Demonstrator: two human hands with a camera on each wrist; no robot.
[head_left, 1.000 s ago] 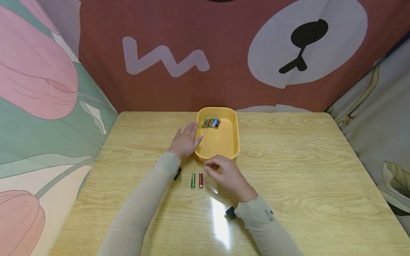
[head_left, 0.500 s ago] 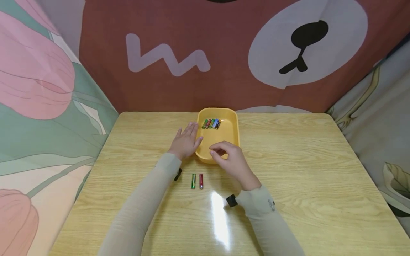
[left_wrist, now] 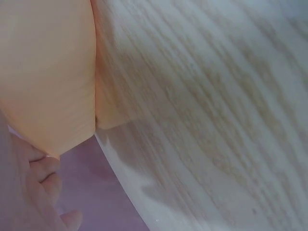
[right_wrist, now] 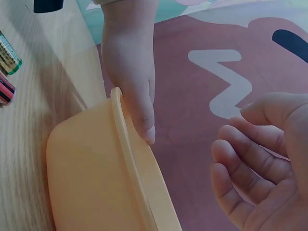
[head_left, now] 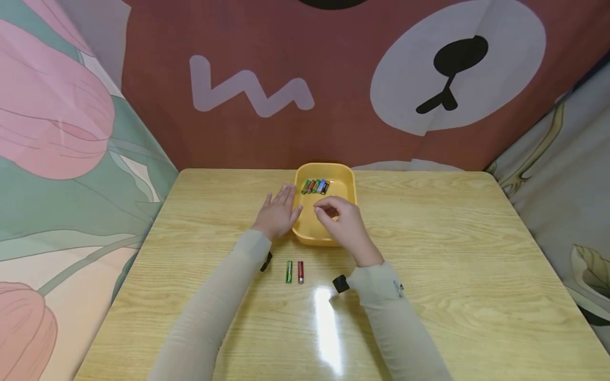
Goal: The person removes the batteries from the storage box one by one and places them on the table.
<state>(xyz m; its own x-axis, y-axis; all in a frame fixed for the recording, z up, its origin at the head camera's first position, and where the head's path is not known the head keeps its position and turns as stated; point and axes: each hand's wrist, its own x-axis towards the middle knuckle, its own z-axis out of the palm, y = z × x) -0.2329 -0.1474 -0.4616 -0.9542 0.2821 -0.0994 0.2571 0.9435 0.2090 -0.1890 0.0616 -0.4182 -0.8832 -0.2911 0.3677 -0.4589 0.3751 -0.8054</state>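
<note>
While printed cloth [head_left: 340, 132] borders the wooden table [head_left: 452, 264], hands [head_left: 276, 216] [head_left: 348, 225] differ: left flat, right curled, contents unclear.

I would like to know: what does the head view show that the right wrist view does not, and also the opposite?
Only the head view shows the row of batteries lying inside the yellow tray, and the pale printed muzzle on the backdrop.

Only the right wrist view shows the palm side of the right hand, with its curled fingers seen separately.

Both show the tray, the left hand against its side, the zigzag print, and the green battery and red battery on the table, though the wrist view cuts these two batteries off.
</note>
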